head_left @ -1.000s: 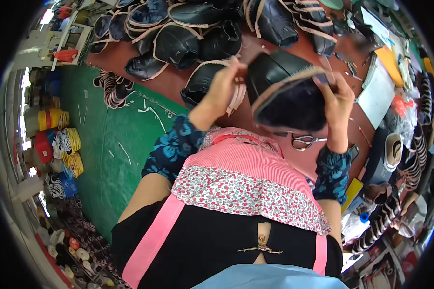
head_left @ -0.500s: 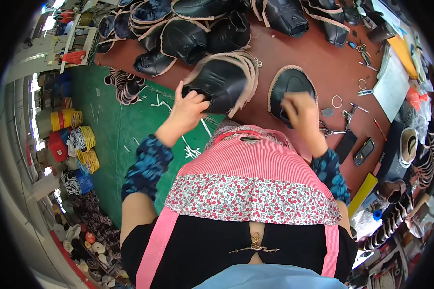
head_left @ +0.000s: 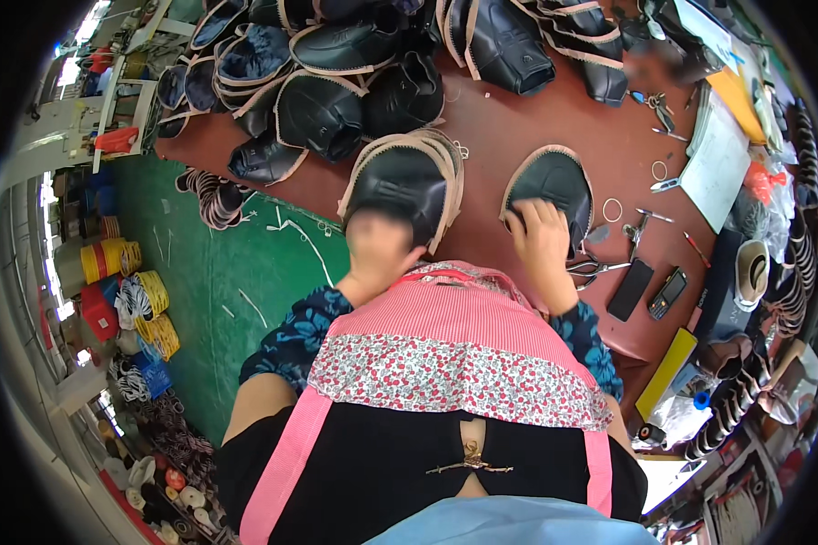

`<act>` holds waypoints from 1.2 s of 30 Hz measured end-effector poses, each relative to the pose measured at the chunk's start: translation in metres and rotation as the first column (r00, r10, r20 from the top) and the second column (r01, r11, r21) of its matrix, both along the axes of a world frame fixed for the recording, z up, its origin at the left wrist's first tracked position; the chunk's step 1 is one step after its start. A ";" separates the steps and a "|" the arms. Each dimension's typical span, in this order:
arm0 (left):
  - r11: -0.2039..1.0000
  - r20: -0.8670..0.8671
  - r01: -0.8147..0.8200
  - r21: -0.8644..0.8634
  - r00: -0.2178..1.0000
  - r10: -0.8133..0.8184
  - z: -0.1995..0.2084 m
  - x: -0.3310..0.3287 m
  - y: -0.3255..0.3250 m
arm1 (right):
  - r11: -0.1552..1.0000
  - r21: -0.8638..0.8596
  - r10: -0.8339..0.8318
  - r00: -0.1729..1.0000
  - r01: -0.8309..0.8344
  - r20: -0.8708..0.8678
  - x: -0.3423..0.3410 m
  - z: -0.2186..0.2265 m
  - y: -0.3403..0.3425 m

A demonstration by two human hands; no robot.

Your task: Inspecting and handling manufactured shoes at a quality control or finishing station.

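A small stack of black leather shoe uppers (head_left: 400,173) with tan, stitched edging lies at the front of the red-brown table. My left hand (head_left: 374,250) is over the near end of this stack, its fingers smeared by motion. To the right, a single black shoe upper (head_left: 556,180) rests flat with its rounded toe pointing away from me. My right hand (head_left: 541,238) has its fingers bent over the near end of that upper and grips it; the thumb is hidden.
More black shoe uppers (head_left: 323,113) are heaped across the back of the table. At right lie pliers (head_left: 598,269), a dark phone (head_left: 631,289), a keypad handset (head_left: 667,292), a rubber band (head_left: 613,211) and white papers (head_left: 716,177). Yellow bundles (head_left: 111,261) stand left on the green floor.
The left hand has swung from the stack's left side to its near end, and the stack has turned to point away from me. The right hand has settled on the single upper's near end.
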State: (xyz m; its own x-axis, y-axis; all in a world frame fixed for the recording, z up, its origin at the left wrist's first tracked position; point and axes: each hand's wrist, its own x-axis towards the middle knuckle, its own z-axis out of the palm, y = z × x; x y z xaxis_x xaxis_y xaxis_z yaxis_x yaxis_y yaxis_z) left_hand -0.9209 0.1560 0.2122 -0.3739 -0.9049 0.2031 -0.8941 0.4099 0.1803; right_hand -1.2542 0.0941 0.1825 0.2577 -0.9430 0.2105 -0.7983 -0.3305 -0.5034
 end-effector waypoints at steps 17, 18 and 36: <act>0.974 -0.084 -0.227 -0.001 0.970 0.226 -0.007 0.081 -0.063 | 0.965 -0.262 0.016 0.990 0.022 0.141 0.140 -0.026 -0.200; 0.973 -0.097 -0.231 -0.021 0.969 0.228 -0.004 0.076 -0.073 | 0.953 -0.287 -0.047 0.984 0.096 0.174 0.125 -0.011 -0.175; 0.670 -0.823 0.681 0.296 -0.173 0.540 0.087 -0.062 -0.066 | 0.948 -0.117 -0.121 0.673 0.297 0.730 -0.053 0.128 0.035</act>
State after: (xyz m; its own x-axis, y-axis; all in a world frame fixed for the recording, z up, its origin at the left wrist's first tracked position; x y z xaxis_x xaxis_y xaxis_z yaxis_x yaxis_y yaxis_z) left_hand -0.9829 0.0900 0.2996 -0.4071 -0.9115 -0.0582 0.5624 -0.3004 0.7704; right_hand -1.3068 0.1286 0.3108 -0.2493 -0.8624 0.4405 -0.2944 -0.3658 -0.8829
